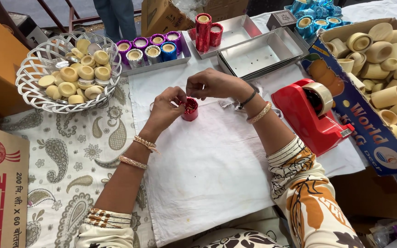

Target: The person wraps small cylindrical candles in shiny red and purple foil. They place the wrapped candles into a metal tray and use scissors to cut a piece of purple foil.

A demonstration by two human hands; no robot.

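Red glitter candle (pixel 190 109), white cloth (pixel 207 170), red tape dispenser (pixel 306 117) right, paisley tablecloth (pixel 70 160) left, purple and blue cups (pixel 150 48) far.

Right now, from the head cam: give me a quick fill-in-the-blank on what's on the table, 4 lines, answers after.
1. Both the left hand and the right hand hold a small cup wrapped in shiny ____ foil.
2. The white woven basket holds plain cups of a pale ____ colour.
3. The tape dispenser beside the right forearm is ____.
4. The cardboard box of plain cups lies on the person's ____ side.

Missing words: red; yellow; red; right
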